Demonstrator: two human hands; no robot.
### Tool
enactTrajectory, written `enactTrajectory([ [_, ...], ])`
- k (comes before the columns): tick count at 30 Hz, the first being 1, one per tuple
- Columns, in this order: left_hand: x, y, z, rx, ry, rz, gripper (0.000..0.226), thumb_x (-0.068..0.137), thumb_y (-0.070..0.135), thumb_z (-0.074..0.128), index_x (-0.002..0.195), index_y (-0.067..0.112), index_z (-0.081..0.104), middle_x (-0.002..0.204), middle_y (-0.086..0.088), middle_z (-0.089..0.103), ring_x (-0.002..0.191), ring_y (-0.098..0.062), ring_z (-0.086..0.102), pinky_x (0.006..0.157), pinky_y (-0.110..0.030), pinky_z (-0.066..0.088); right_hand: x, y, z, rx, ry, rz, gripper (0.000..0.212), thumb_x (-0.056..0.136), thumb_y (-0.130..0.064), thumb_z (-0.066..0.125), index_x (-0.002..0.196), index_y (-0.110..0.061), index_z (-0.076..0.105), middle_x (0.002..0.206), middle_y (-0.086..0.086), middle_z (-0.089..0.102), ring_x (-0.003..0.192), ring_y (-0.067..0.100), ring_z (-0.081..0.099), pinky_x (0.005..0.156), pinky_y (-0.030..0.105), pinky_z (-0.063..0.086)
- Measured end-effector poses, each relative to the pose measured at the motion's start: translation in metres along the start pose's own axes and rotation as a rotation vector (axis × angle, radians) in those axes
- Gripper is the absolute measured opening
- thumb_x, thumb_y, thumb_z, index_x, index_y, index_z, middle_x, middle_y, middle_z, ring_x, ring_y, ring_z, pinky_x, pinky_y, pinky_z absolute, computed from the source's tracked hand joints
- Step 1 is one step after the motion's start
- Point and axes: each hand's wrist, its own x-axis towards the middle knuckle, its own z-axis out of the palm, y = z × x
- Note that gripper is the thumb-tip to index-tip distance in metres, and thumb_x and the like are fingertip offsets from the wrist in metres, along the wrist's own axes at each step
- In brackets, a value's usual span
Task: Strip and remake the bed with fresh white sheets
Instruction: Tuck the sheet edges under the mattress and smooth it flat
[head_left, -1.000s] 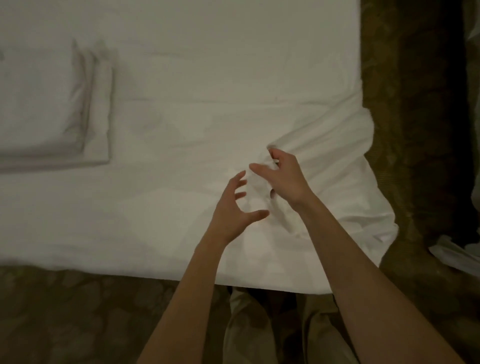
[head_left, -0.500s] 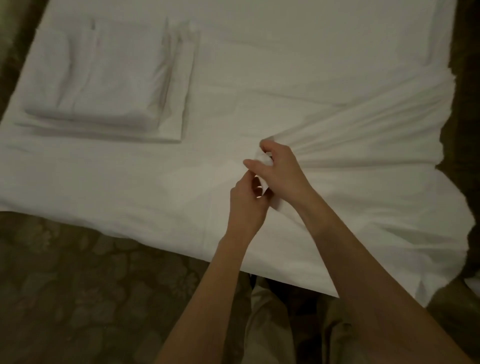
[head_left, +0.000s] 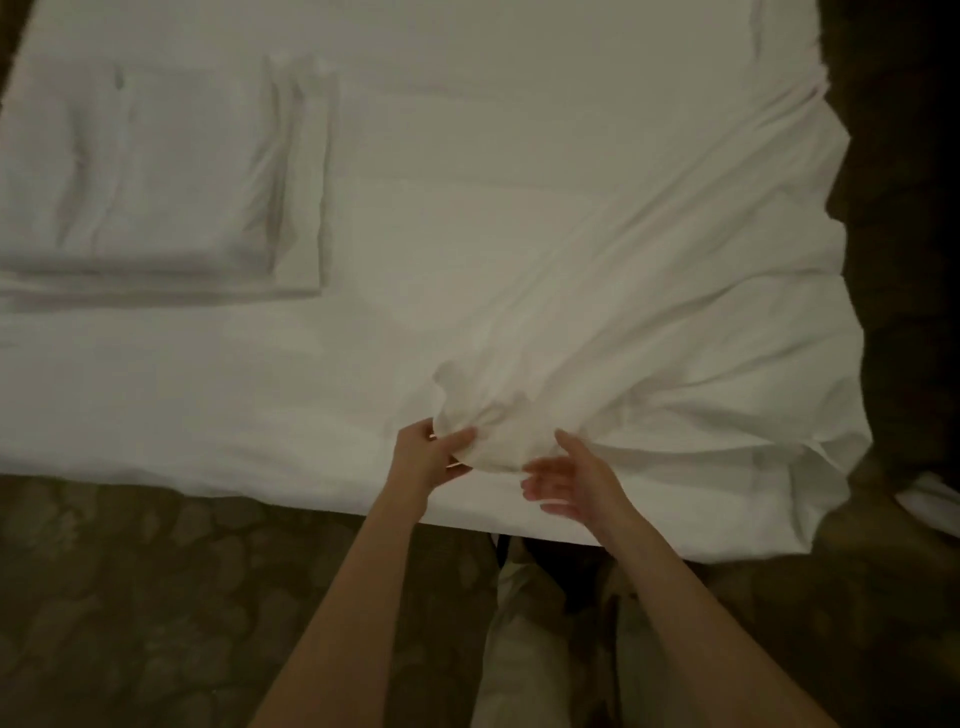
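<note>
My left hand (head_left: 428, 457) grips a gathered bunch of the sheet (head_left: 597, 353) to draw it off the bed (head_left: 467, 104), while my right hand (head_left: 576, 480) hovers alongside, fingers extended, holding nothing

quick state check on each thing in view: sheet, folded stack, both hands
white bed sheet: spread over the bed, bunched into a raised fold near the front edge, rumpled at the right
folded white linen stack: folded, lying flat on the sheet at the left
left hand: grips the bunched fold
right hand: fingers straight, beside the fold, blurred
</note>
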Motion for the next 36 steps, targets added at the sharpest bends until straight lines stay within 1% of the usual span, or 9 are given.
enactTrajectory([
  [4, 0.006, 0.014, 0.003, -0.121, 0.112, 0.004, 0.017, 0.09, 0.022, 0.066, 0.101, 0.01, 0.06, 0.098, -0.006, 0.065, 0.091, -0.026, 0.063, 0.075, -0.038, 0.055, 0.007, 0.029, -0.038, 0.343, 0.01, 0.093, 0.055, 0.091, -0.054, 0.051, 0.108, -0.004, 0.066, 0.102, 0.01, 0.073, 0.096, 0.022, 0.068, 0.076, 0.033, 0.051],
  [10, 0.006, 0.021, -0.003, -0.122, 0.382, 0.132, 0.009, 0.096, 0.012, 0.057, 0.1, 0.005, 0.06, 0.088, -0.003, 0.06, 0.092, -0.028, 0.061, 0.068, -0.033, 0.052, 0.016, 0.019, -0.035, 0.598, -0.119, 0.07, 0.05, 0.088, -0.048, 0.061, 0.115, -0.006, 0.059, 0.112, 0.009, 0.068, 0.104, 0.019, 0.064, 0.087, 0.032, 0.05],
  [12, 0.006, 0.023, -0.008, -0.104, 0.369, 0.123, 0.006, 0.096, 0.012, 0.058, 0.095, 0.006, 0.06, 0.088, -0.004, 0.061, 0.086, -0.026, 0.063, 0.065, -0.031, 0.053, 0.021, 0.008, -0.023, 0.619, -0.127, 0.031, 0.042, 0.09, -0.043, 0.061, 0.113, -0.008, 0.059, 0.11, 0.008, 0.068, 0.1, 0.017, 0.064, 0.084, 0.03, 0.051],
  [19, 0.012, 0.019, -0.035, -0.058, 0.298, 0.093, 0.022, 0.091, 0.01, 0.063, 0.111, -0.001, 0.059, 0.099, -0.011, 0.065, 0.085, -0.022, 0.066, 0.061, -0.026, 0.057, 0.043, -0.004, 0.012, 0.751, 0.08, -0.08, 0.011, 0.096, -0.017, 0.056, 0.095, -0.006, 0.058, 0.087, 0.007, 0.061, 0.075, 0.017, 0.061, 0.056, 0.025, 0.052],
  [22, 0.013, 0.034, -0.048, -0.08, 0.273, 0.157, 0.02, 0.091, 0.01, 0.064, 0.107, -0.001, 0.057, 0.092, -0.01, 0.063, 0.076, -0.018, 0.064, 0.056, -0.022, 0.056, 0.038, -0.001, 0.01, 0.821, 0.157, -0.213, 0.01, 0.095, -0.012, 0.059, 0.091, -0.007, 0.052, 0.074, 0.004, 0.056, 0.056, 0.009, 0.057, 0.061, 0.023, 0.055],
  [25, 0.011, 0.053, -0.07, -0.009, 0.212, 0.276, 0.02, 0.092, 0.011, 0.063, 0.106, -0.002, 0.058, 0.089, -0.009, 0.064, 0.072, -0.017, 0.065, 0.059, -0.022, 0.056, 0.023, 0.01, 0.012, 0.807, 0.217, -0.297, 0.024, 0.091, -0.012, 0.064, 0.078, -0.011, 0.044, 0.078, 0.007, 0.058, 0.068, 0.012, 0.061, 0.068, 0.024, 0.056],
  [28, 0.002, 0.065, -0.086, 0.041, 0.146, 0.357, 0.015, 0.092, 0.012, 0.063, 0.099, -0.001, 0.062, 0.086, -0.008, 0.064, 0.071, -0.016, 0.064, 0.063, -0.022, 0.057, 0.007, 0.03, 0.031, 0.797, 0.255, -0.291, 0.014, 0.091, -0.013, 0.064, 0.089, -0.006, 0.053, 0.094, 0.009, 0.064, 0.081, 0.015, 0.065, 0.066, 0.021, 0.057],
  [31, -0.004, 0.068, -0.102, 0.059, 0.088, 0.402, 0.011, 0.092, 0.012, 0.063, 0.092, 0.001, 0.065, 0.082, -0.007, 0.065, 0.069, -0.014, 0.065, 0.064, -0.021, 0.056, -0.01, 0.041, 0.05, 0.833, 0.308, -0.329, 0.013, 0.09, -0.015, 0.065, 0.093, -0.006, 0.056, 0.095, 0.007, 0.066, 0.081, 0.013, 0.065, 0.064, 0.019, 0.056],
  [36, 0.004, -0.007, -0.144, 0.067, 0.099, 0.234, 0.013, 0.093, 0.01, 0.061, 0.082, 0.004, 0.065, 0.076, -0.009, 0.065, 0.068, -0.017, 0.064, 0.065, -0.025, 0.059, -0.021, 0.089, 0.062, 0.727, 0.408, -0.265, 0.01, 0.09, -0.014, 0.064, 0.096, -0.008, 0.059, 0.1, 0.005, 0.065, 0.087, 0.014, 0.064, 0.072, 0.02, 0.057],
])
